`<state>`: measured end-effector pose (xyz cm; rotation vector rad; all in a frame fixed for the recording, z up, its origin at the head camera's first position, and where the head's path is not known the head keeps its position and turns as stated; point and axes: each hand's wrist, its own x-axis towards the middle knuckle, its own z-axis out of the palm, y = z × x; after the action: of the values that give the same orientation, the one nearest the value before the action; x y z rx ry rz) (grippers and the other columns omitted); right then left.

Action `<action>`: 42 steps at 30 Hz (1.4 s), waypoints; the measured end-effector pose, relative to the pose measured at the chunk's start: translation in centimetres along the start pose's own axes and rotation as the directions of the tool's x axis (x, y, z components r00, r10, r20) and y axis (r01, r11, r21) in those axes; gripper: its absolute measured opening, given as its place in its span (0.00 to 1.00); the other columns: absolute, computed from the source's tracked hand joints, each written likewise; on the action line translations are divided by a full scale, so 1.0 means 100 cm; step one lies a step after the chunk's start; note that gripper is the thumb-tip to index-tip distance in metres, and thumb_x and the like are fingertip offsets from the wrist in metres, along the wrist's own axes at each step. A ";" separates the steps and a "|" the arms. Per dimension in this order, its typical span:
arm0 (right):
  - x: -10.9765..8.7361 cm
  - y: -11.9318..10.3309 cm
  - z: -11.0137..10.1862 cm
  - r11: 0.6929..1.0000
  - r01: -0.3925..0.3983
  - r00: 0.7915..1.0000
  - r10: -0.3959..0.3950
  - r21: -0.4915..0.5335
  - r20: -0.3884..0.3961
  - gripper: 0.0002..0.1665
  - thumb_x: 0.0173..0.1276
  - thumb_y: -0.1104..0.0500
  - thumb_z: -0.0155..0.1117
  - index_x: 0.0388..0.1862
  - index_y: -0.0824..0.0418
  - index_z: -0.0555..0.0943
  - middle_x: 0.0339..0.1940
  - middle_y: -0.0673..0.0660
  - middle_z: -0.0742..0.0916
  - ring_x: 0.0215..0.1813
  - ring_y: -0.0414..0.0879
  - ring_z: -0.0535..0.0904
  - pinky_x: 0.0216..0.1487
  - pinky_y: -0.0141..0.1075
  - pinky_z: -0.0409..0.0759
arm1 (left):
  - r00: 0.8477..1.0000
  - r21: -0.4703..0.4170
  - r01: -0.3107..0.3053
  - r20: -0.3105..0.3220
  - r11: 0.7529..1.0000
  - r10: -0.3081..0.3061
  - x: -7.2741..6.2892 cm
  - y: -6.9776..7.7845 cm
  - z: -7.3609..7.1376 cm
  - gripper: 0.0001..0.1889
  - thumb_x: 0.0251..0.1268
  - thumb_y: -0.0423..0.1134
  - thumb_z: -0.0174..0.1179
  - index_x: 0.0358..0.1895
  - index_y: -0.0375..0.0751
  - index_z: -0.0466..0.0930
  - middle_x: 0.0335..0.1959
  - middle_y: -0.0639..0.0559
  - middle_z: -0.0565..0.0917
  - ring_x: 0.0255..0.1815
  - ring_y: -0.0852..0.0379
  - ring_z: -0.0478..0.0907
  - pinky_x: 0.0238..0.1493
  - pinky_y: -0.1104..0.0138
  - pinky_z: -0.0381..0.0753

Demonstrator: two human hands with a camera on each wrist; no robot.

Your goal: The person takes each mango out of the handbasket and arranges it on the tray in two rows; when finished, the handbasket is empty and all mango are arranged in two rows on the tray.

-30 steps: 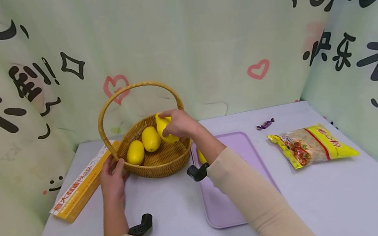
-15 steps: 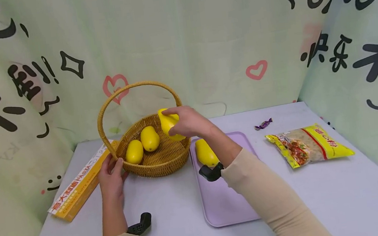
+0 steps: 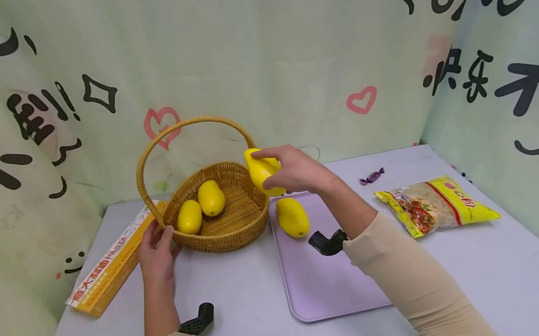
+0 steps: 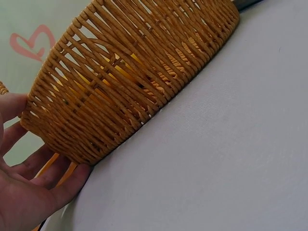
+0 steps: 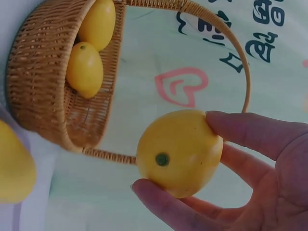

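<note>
My right hand (image 3: 299,169) grips a smooth yellow fruit (image 3: 262,171), tapered like a papaya or mango, between thumb and fingers, above the tray's far end and just right of the basket. A dark green stem spot shows on this fruit in the right wrist view. The wicker basket (image 3: 228,242) with its tall arched handle holds two similar yellow fruits (image 3: 211,198) on its left side. My left hand (image 3: 156,258) holds the basket's left side, its thumb at the rim and fingers lower on the wall. Another yellow fruit (image 3: 292,218) lies on the purple tray (image 3: 328,289).
A long yellow-orange pasta box (image 3: 111,266) lies left of the basket, partly behind my left hand. On the right are a yellow food packet (image 3: 436,205) and a purple wrapped candy (image 3: 372,176). A printed curtain (image 3: 256,53) stands behind the white table (image 3: 236,316).
My right hand has lifted the yellow fruit out of the basket and carried it right, over the tray. More of the fruit on the tray shows. The left hand stays at the basket.
</note>
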<state>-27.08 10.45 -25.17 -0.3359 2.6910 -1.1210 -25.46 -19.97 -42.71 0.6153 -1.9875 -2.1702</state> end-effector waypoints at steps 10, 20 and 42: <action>-0.012 0.028 -0.019 0.999 -0.041 0.998 0.040 -0.019 -0.051 0.43 0.66 0.61 0.67 0.79 0.44 0.69 0.70 0.59 0.75 0.42 0.51 0.77 0.33 0.33 0.81 | 1.000 0.000 0.009 -0.001 1.000 -0.009 0.000 0.000 0.000 0.32 0.80 0.52 0.55 0.82 0.68 0.57 0.80 0.52 0.64 0.77 0.51 0.66 0.75 0.54 0.73; -0.019 0.061 -0.036 0.994 -0.101 0.991 0.096 -0.040 -0.097 0.42 0.68 0.63 0.65 0.81 0.50 0.67 0.70 0.66 0.74 0.47 0.56 0.76 0.36 0.34 0.82 | 1.000 0.007 0.007 -0.003 1.000 -0.007 0.001 0.000 0.001 0.32 0.80 0.52 0.55 0.82 0.67 0.57 0.80 0.52 0.64 0.78 0.51 0.65 0.76 0.54 0.72; -0.015 0.127 -0.018 0.946 -0.291 0.957 0.285 -0.145 -0.062 0.43 0.67 0.64 0.67 0.80 0.54 0.67 0.74 0.72 0.70 0.37 0.50 0.74 0.31 0.33 0.80 | 1.000 0.006 -0.002 -0.017 1.000 0.002 0.001 -0.001 0.001 0.31 0.80 0.52 0.55 0.82 0.67 0.58 0.80 0.51 0.65 0.77 0.51 0.66 0.75 0.54 0.73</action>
<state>-27.82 20.80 -32.89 0.0595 2.7514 -0.8489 -25.56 -19.88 -42.81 0.6307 -1.9859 -2.1513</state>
